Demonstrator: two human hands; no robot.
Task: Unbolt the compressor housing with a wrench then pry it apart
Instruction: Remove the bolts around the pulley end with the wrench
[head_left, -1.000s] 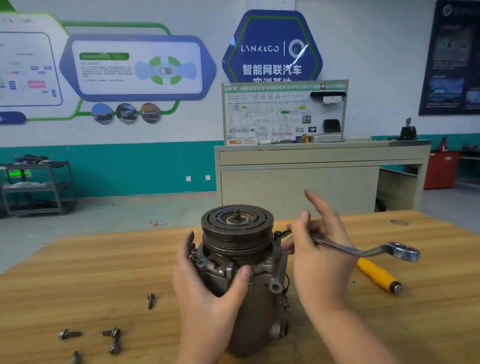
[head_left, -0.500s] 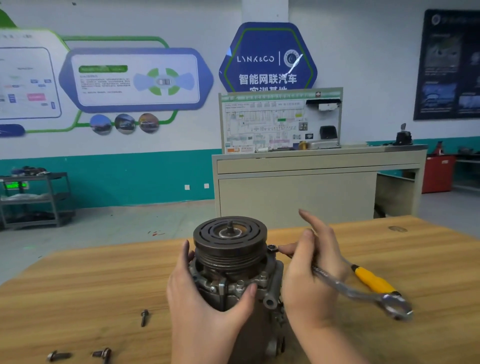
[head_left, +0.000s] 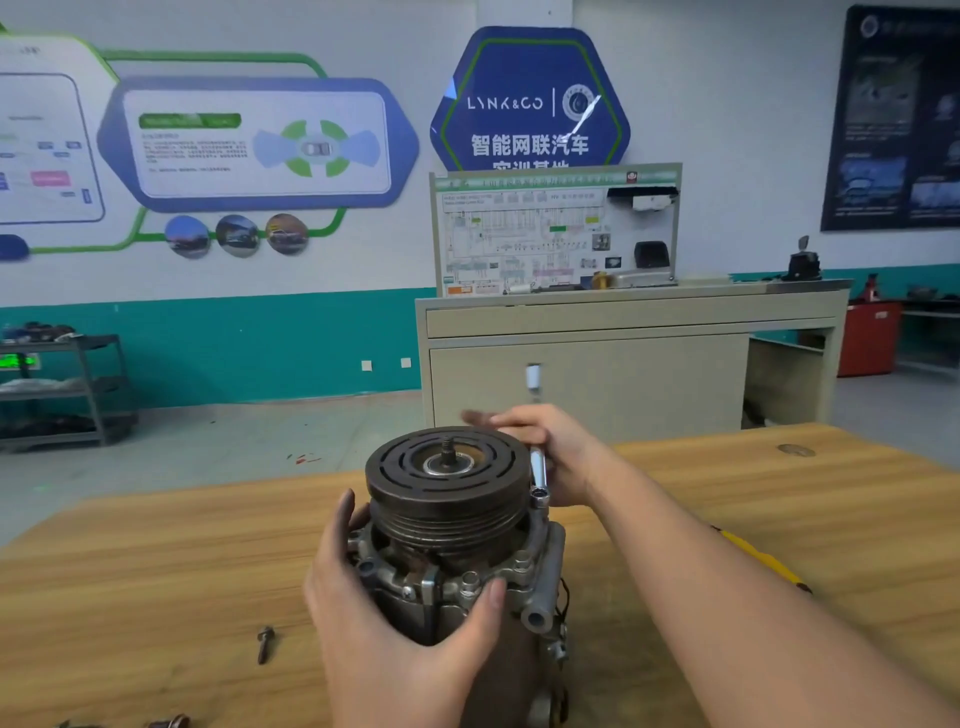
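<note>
One compressor, one wrench, both my hands on the job.

The compressor (head_left: 457, 545) stands upright on the table (head_left: 156, 571), pulley face up. My left hand (head_left: 384, 613) wraps its housing, fingers curled round the far side, thumb pressed on the front flange. My right hand (head_left: 561, 457) grips the wrench (head_left: 537, 475), its socket end down on a bolt just beside the pulley. One loose bolt (head_left: 265, 643) lies on the table to the left, two more barely show at the bottom edge. One yellow-handled tool (head_left: 763, 561) peeks from behind my right forearm.
</note>
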